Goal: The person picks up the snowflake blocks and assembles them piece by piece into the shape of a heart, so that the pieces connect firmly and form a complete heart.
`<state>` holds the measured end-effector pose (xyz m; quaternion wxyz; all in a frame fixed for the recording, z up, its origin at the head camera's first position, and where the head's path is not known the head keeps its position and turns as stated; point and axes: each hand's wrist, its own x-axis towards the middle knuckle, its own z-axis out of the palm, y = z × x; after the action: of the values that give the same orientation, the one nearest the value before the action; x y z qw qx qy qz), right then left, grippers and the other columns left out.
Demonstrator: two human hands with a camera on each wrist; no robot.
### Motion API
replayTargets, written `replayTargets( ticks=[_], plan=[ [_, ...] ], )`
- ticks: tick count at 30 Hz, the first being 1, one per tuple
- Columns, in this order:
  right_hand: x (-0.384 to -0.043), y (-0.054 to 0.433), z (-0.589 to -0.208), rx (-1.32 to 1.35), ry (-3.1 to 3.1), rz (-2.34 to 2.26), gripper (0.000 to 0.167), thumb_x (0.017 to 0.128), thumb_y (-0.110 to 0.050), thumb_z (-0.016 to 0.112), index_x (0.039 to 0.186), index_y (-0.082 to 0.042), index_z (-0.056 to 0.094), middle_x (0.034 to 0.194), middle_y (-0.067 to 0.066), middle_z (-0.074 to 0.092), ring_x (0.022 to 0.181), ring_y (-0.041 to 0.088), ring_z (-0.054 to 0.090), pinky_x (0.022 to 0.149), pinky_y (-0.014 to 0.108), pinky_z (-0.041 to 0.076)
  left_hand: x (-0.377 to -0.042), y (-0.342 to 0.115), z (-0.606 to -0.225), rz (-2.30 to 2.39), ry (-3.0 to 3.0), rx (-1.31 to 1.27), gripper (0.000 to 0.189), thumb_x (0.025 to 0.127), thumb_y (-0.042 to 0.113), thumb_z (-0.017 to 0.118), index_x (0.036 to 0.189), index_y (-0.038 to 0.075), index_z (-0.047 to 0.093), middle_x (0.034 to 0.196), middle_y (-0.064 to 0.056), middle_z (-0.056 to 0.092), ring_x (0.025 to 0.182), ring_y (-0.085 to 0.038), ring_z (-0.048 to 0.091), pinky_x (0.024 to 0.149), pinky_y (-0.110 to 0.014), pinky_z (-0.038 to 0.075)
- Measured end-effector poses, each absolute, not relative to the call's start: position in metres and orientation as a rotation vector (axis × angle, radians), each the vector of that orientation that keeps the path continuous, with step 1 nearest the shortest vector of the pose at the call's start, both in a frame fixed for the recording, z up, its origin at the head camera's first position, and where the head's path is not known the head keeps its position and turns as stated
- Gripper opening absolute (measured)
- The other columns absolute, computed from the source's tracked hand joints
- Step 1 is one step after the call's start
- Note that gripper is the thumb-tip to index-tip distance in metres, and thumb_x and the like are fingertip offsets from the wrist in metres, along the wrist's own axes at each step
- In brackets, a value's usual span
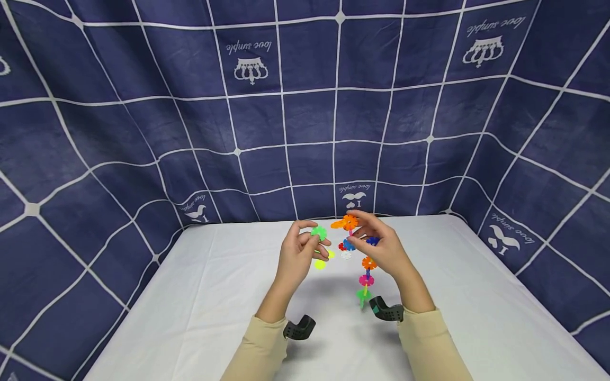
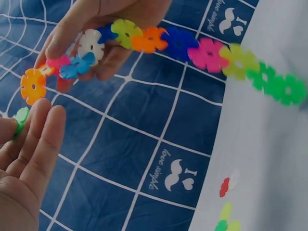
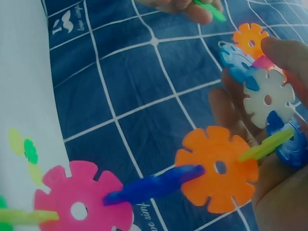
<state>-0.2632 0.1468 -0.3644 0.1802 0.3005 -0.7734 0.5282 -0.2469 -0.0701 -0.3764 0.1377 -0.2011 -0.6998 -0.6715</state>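
My left hand pinches a single green snowflake-shaped plastic disc between thumb and fingers. Across from it, my right hand holds a chain of interlocked snowflake discs near one end. An orange disc forms the chain's end facing the green one, and a small gap separates the two. From the right hand the chain hangs toward the table, through a white disc, a large orange disc and a pink disc, down to green discs at its low end.
Loose discs lie on the white-covered table beyond the hands: yellow ones, a red one, a white one and a green one. A dark blue checked curtain stands behind and at both sides.
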Motion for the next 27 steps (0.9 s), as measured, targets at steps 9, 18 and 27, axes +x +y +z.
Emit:
replayTargets(
  ticks=[9,18,27],
  plan=[
    [-0.26,0.141,-0.364,0.898,-2.206,1.49,0.054,0.088,-0.005,0.075,0.138,-0.015,0.059,0.102,0.011,0.066,0.084,0.011,0.068,0.069,0.027,0.06,-0.245,-0.073,-0.373,-1.894,-1.896,-0.613,0.024,0.098,0.001,0.059,0.12,0.008,0.063,0.089,-0.024,0.073,0.064,-0.011,0.069,0.059,-0.035,0.062],
    [-0.259,0.136,-0.364,0.929,-2.2,1.523,0.054,0.087,-0.005,0.076,0.137,-0.015,0.059,0.107,0.013,0.066,0.086,0.011,0.068,0.072,0.03,0.061,-0.246,-0.076,-0.373,-1.858,-1.897,-0.629,0.022,0.096,0.003,0.064,0.117,0.009,0.064,0.09,-0.022,0.075,0.064,-0.014,0.07,0.057,-0.034,0.061],
    [-0.255,0.129,-0.361,0.964,-2.231,1.539,0.049,0.09,-0.005,0.072,0.135,-0.014,0.055,0.11,0.011,0.068,0.082,0.016,0.065,0.073,0.027,0.059,-0.243,-0.077,-0.373,-1.807,-1.898,-0.634,0.022,0.095,0.006,0.065,0.117,0.006,0.064,0.091,-0.02,0.076,0.064,-0.026,0.07,0.057,-0.032,0.061]
  ],
)
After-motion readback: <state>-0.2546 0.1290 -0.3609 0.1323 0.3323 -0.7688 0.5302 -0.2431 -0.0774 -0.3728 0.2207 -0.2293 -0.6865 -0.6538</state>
